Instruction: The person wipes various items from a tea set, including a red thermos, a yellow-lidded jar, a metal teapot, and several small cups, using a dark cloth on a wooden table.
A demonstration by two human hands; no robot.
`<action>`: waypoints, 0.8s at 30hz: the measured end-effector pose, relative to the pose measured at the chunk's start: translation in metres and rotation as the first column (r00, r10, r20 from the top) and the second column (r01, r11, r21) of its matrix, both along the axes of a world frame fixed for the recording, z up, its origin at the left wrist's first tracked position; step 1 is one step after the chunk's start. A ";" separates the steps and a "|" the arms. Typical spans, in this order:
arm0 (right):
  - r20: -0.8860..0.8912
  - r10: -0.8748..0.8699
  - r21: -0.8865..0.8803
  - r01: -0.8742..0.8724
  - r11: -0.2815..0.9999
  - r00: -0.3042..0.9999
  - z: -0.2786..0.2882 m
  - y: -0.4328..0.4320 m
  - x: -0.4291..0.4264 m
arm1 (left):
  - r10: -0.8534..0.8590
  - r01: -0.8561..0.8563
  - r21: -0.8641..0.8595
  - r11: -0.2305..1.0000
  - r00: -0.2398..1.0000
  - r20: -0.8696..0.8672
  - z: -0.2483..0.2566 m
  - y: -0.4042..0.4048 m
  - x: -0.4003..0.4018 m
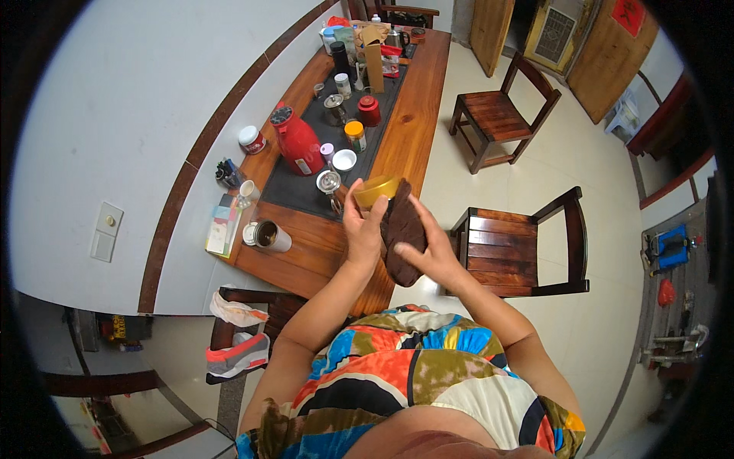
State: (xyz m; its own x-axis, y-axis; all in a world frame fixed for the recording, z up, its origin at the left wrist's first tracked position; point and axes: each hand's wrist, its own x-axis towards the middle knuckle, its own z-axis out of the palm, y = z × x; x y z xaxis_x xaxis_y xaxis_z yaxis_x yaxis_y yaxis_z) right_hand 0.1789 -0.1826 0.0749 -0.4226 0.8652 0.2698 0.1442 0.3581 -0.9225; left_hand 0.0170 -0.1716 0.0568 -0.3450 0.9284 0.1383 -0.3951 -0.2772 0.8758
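Note:
My left hand (363,236) grips a container with a gold lid (375,192), held tilted above the near end of the wooden table. A dark brown cloth (406,244) is in my right hand (434,252), bunched against the side of the container. The cloth and my fingers hide most of the container's body. Just beyond my left hand stands a glass pot with a lid (329,182). A white bowl (344,160) and a jar with an orange lid (355,135) are farther back on the dark mat.
The table (416,120) carries a red thermos jug (297,140), a red tin (369,110) and a white tumbler (272,236) near its left edge. To the right are two wooden chairs (502,246). Another chair (287,304), holding a grey-and-coral cloth item (238,354), is at the left.

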 end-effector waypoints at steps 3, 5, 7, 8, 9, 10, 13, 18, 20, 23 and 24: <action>0.070 -0.055 0.096 0.048 0.994 0.996 -0.001 -0.003 0.001 | -0.020 0.020 0.010 1.000 0.999 -0.041 0.006 -0.005 0.007; -0.202 -0.037 -0.205 -0.005 0.979 0.979 -0.001 0.009 0.011 | -0.069 0.070 -0.023 0.997 0.997 0.041 0.021 -0.010 0.003; -0.445 0.063 -0.257 -0.195 0.947 0.893 0.007 0.017 0.025 | -0.224 0.224 0.001 0.975 0.974 0.041 0.031 -0.012 -0.005; -0.501 0.077 -0.307 -0.260 0.915 0.862 0.008 0.018 0.028 | -0.226 0.225 0.048 0.973 0.974 0.008 0.026 -0.012 -0.005; -0.555 0.083 -0.350 -0.323 0.879 0.828 0.009 0.019 0.029 | -0.224 0.223 0.051 0.973 0.975 0.006 0.018 -0.014 -0.005; -0.554 0.085 -0.347 -0.323 0.881 0.828 0.006 0.018 0.028 | -0.318 0.316 0.079 0.945 0.948 0.021 0.010 -0.018 -0.002; -0.539 0.008 -0.459 -0.301 0.836 0.842 -0.001 0.018 0.020 | -0.373 0.367 0.078 0.927 0.922 0.099 -0.005 -0.029 0.010; -0.285 -0.008 -0.205 -0.053 0.977 0.959 0.022 0.029 0.000 | -0.213 0.213 -0.021 0.977 0.975 -0.068 -0.009 -0.026 0.016; -0.199 -0.040 -0.065 0.028 0.998 0.979 0.030 0.034 -0.004 | -0.129 0.130 -0.008 0.992 0.975 -0.180 -0.009 -0.021 0.016; -0.181 0.073 -0.164 -0.104 0.981 0.981 0.033 0.025 -0.005 | 0.011 0.042 0.194 0.980 0.964 -0.264 0.011 -0.005 -0.002; -0.109 0.064 -0.116 -0.077 0.990 0.992 0.029 0.016 -0.008 | 0.023 -0.013 0.114 0.993 0.996 -0.087 0.016 -0.003 -0.007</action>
